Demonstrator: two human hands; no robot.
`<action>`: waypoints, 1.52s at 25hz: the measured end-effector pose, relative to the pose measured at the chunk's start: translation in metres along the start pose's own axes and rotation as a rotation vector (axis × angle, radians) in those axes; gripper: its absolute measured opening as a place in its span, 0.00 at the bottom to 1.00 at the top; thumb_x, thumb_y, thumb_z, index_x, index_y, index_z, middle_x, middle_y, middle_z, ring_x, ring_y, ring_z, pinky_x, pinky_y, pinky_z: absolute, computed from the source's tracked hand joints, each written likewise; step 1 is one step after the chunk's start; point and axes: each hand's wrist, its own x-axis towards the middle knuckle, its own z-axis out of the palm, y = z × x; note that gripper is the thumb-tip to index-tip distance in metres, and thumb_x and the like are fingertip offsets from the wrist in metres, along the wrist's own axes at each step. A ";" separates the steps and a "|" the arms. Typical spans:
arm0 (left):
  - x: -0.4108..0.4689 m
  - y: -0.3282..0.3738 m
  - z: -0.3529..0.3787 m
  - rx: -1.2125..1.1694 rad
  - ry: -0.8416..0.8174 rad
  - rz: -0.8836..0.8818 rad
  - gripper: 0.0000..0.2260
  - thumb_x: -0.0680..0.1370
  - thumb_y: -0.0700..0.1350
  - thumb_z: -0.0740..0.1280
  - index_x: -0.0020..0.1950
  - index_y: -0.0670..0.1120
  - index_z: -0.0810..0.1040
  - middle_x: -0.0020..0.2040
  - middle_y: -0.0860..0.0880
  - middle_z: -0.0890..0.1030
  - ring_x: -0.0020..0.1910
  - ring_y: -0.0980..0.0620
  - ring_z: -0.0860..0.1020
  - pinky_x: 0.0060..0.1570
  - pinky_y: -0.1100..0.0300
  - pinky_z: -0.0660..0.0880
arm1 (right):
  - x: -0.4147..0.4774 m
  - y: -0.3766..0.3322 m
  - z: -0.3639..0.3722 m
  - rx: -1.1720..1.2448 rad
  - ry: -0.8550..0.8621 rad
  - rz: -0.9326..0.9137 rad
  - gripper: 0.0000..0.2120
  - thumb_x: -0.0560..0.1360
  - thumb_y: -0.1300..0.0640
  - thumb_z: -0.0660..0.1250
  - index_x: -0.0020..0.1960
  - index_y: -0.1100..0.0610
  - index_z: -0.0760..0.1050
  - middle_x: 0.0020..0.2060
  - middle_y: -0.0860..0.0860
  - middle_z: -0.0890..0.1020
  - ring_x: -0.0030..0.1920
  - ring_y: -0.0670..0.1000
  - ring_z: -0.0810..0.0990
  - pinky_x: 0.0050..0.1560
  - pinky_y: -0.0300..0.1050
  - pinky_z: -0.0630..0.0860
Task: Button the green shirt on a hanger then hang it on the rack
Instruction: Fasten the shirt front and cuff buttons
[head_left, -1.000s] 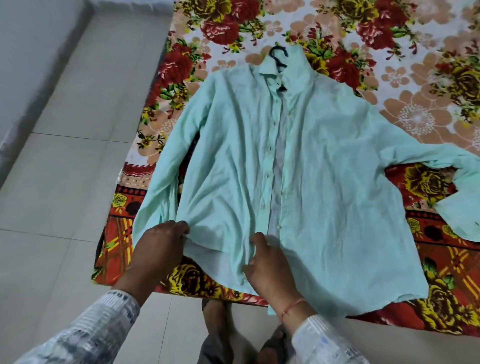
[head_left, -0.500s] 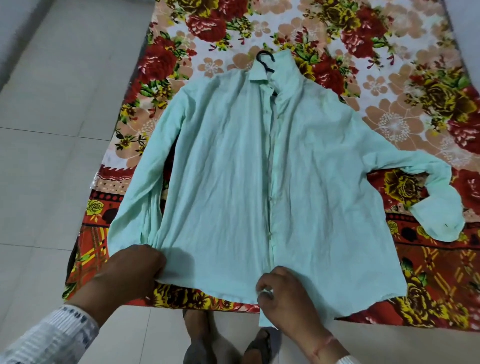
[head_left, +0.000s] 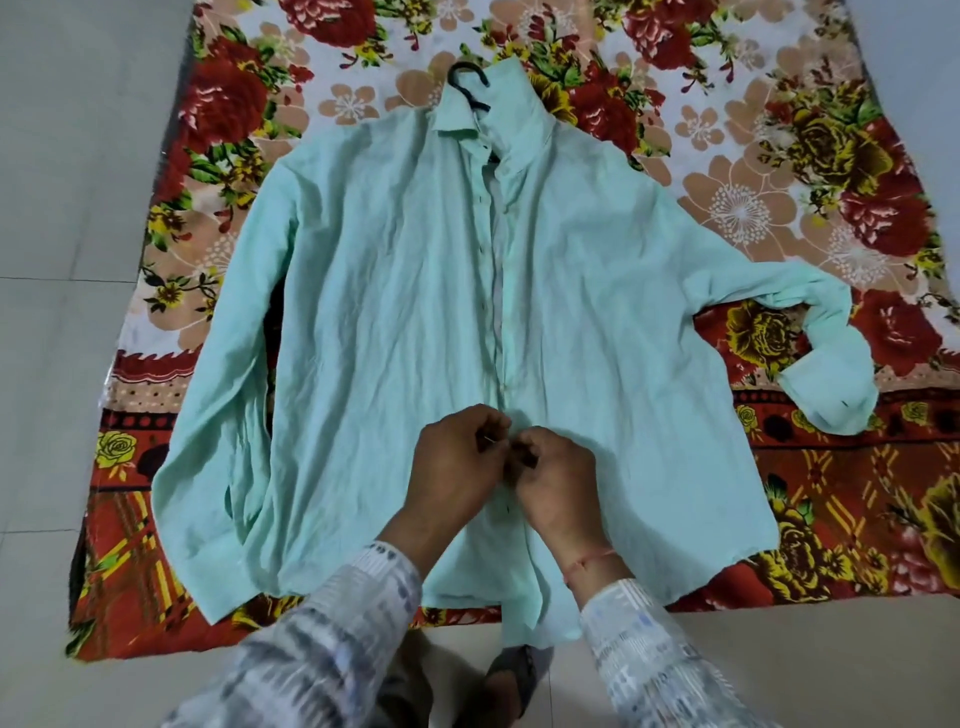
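Note:
The mint green shirt (head_left: 395, 322) lies flat on a floral sheet, front side up, collar at the far end. A black hanger (head_left: 467, 85) sits inside it; only its hook shows above the collar. Both front edges meet along the middle, with small buttons running down the placket. My left hand (head_left: 457, 467) and my right hand (head_left: 556, 478) are together over the lower placket, each pinching a front edge of the shirt there. What lies between the fingertips is hidden. The right sleeve bends back on itself at the far right.
The floral sheet (head_left: 779, 182), red and yellow on white, is spread on a pale tiled floor (head_left: 67, 260). My feet in sandals (head_left: 514, 680) stand at the sheet's near edge. No rack is in view.
Both hands have left the shirt's hem and come together at the lower placket. The left hand moved right from the left side seam. The front edges now lie closed.

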 end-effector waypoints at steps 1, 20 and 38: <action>0.007 -0.008 0.006 -0.005 0.000 -0.027 0.07 0.75 0.40 0.77 0.51 0.50 0.87 0.43 0.59 0.86 0.44 0.64 0.84 0.46 0.70 0.77 | 0.001 0.001 0.003 -0.010 -0.004 -0.016 0.06 0.71 0.63 0.73 0.44 0.53 0.84 0.36 0.47 0.87 0.40 0.47 0.86 0.45 0.50 0.83; -0.078 -0.088 -0.021 0.635 -0.694 0.636 0.13 0.72 0.47 0.76 0.45 0.57 0.72 0.44 0.53 0.81 0.42 0.49 0.80 0.38 0.58 0.72 | -0.065 0.046 -0.022 0.190 -0.055 0.044 0.08 0.74 0.65 0.74 0.49 0.54 0.86 0.43 0.45 0.86 0.45 0.44 0.85 0.48 0.33 0.79; -0.069 -0.075 -0.116 1.057 -0.809 0.149 0.11 0.74 0.53 0.73 0.41 0.55 0.70 0.37 0.57 0.72 0.34 0.65 0.68 0.36 0.70 0.66 | -0.065 0.029 -0.048 0.076 -0.296 0.097 0.12 0.76 0.47 0.77 0.41 0.54 0.81 0.33 0.49 0.85 0.34 0.46 0.84 0.40 0.44 0.81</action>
